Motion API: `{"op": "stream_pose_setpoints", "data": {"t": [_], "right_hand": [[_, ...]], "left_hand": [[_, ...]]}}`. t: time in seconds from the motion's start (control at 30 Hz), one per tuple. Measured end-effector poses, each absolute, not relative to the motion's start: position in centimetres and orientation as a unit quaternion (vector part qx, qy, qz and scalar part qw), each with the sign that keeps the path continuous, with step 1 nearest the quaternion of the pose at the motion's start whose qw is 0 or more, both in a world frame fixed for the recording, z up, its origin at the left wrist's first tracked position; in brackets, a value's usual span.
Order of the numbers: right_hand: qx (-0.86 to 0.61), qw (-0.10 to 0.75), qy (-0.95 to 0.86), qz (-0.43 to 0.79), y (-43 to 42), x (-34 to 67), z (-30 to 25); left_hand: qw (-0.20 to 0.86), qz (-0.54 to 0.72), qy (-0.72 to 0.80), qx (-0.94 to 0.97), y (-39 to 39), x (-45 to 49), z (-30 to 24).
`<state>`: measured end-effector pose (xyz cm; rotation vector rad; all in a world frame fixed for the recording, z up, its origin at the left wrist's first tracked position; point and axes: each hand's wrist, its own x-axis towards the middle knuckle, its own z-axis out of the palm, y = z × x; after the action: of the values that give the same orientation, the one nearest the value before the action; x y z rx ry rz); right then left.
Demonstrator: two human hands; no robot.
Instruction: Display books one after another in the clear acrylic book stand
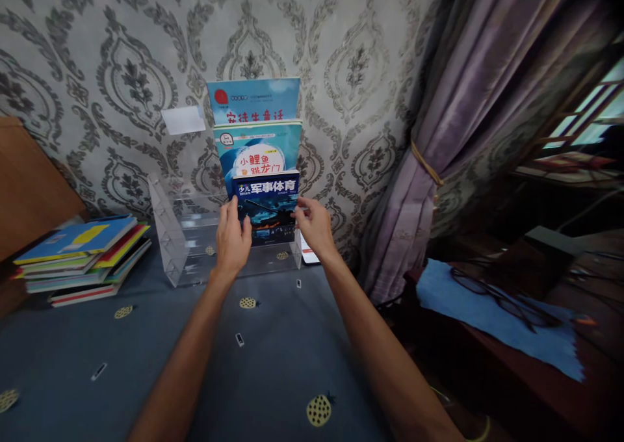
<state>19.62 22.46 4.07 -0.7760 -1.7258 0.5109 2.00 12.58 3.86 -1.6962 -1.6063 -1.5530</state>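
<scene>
A clear acrylic tiered book rack (170,247) stands against the patterned wall. It holds three upright books: a blue one at the back (253,99), a teal one in the middle (258,149), and a dark blue book with a tank picture (267,203) in the front tier. My left hand (232,239) grips that front book's left edge. Fingers of my right hand (314,226) pinch its right edge. Both hands are closed on it.
A stack of several colourful books (82,257) lies at the left on the blue cloth (195,364) with pineapple prints. A purple curtain (429,143) hangs to the right. Beyond it a blue towel (492,318) with glasses lies on a dark surface.
</scene>
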Motion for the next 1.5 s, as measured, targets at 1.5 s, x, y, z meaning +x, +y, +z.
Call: {"op": "stream_pose_setpoints", "data": {"t": [1.5], "right_hand": [[-0.313,0.58,-0.688,0.303,21.3,21.5,6.9]], "left_hand": [[0.131,-0.55,-0.566,-0.6,11.9,1.9,4.3]]}}
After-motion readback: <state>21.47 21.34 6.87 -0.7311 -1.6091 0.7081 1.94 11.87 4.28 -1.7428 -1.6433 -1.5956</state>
